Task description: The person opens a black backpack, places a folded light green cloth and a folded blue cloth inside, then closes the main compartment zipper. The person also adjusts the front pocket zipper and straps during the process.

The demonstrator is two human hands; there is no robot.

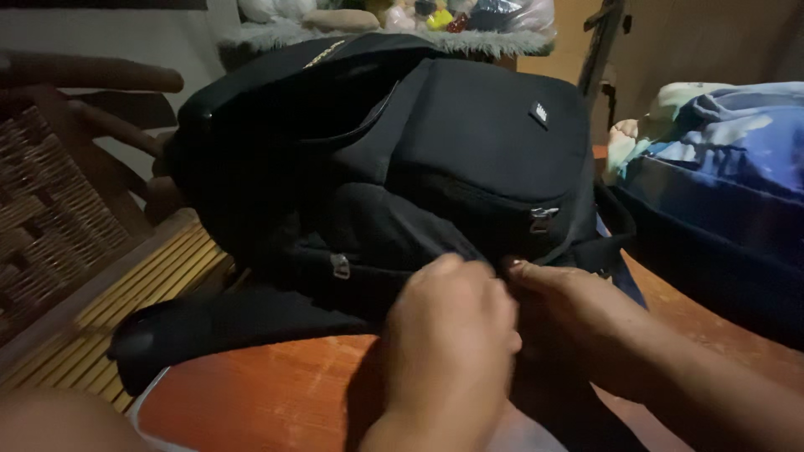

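Left hand: left hand [448, 335], seen from the back, fingers curled together and pinched on the lower front edge of the black fabric backpack [394, 159].
Right hand: right hand [557, 314], fingers closed on the same lower edge, fingertips touching those of the left hand.
Backpack: large, black, lying tilted on its back on the orange-red wooden surface [276, 393], front pockets facing the camera; one padded black shoulder strap [209, 331] trails toward the lower left.
Zip pulls: small silver metal zip pull [340, 266] on the lower pocket, left of the hands; second silver zip pull [540, 219] on the front pocket, just above the right hand.
Chair: brown wooden chair with woven cane back [50, 218], at left, beside the backpack.
Bedding: blue patterned cloth bundle [729, 134], at right, apart from the backpack.
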